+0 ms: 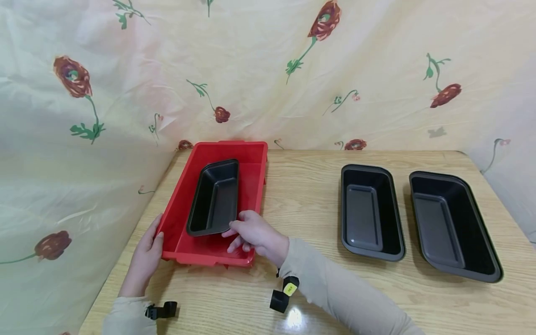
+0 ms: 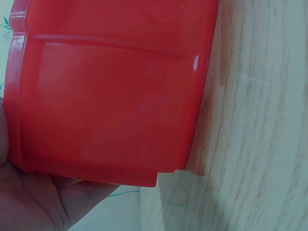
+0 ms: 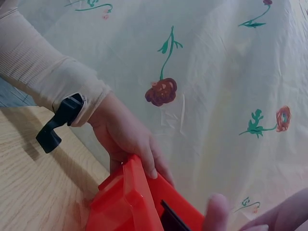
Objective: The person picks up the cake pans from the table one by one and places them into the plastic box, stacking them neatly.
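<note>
A red tray (image 1: 201, 246) lies at the left of the table, its near left corner gripped by my left hand (image 1: 146, 256). That left hand (image 2: 33, 197) also shows at the tray's wall (image 2: 110, 110) in the left wrist view, and the right wrist view shows its thumb over the red rim (image 3: 139, 192). Inside the tray sits a black loaf pan (image 1: 215, 200), tilted a little. My right hand (image 1: 255, 235) is at the pan's near right corner, thumb and index finger at its rim, the other fingers loosely spread over the tray.
Two more black loaf pans stand on the right half of the wooden table, one nearer the middle (image 1: 370, 211) and one farther right (image 1: 454, 225). A flowered cloth (image 1: 259, 70) hangs behind the table and along its left side.
</note>
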Motion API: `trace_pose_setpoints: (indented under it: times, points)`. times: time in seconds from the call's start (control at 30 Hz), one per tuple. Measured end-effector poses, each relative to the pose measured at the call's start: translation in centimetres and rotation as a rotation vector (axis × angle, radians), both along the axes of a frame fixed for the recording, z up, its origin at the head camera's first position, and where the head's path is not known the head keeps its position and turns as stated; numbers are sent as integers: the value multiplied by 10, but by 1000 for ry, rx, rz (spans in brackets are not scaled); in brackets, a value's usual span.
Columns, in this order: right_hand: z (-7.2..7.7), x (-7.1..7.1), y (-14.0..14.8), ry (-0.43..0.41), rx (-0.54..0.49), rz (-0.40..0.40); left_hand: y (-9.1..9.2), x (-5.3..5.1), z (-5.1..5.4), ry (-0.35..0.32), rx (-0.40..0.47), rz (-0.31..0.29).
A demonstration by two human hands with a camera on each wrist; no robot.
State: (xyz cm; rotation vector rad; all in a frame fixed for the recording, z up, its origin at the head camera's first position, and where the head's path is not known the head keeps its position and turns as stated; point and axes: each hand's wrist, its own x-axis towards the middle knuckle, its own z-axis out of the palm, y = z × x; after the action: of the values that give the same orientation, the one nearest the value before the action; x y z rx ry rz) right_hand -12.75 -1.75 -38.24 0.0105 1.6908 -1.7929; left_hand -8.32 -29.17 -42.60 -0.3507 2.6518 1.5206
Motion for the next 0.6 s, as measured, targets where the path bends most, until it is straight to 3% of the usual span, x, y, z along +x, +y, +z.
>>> trace_pose_setpoints:
  times: [0.47,0.6]
  points:
    - [6,2,3,-46,47,123,0,0,-2,2,6,11]
    - [5,5,6,-7,48,119,1,-1,-2,2,7,12]
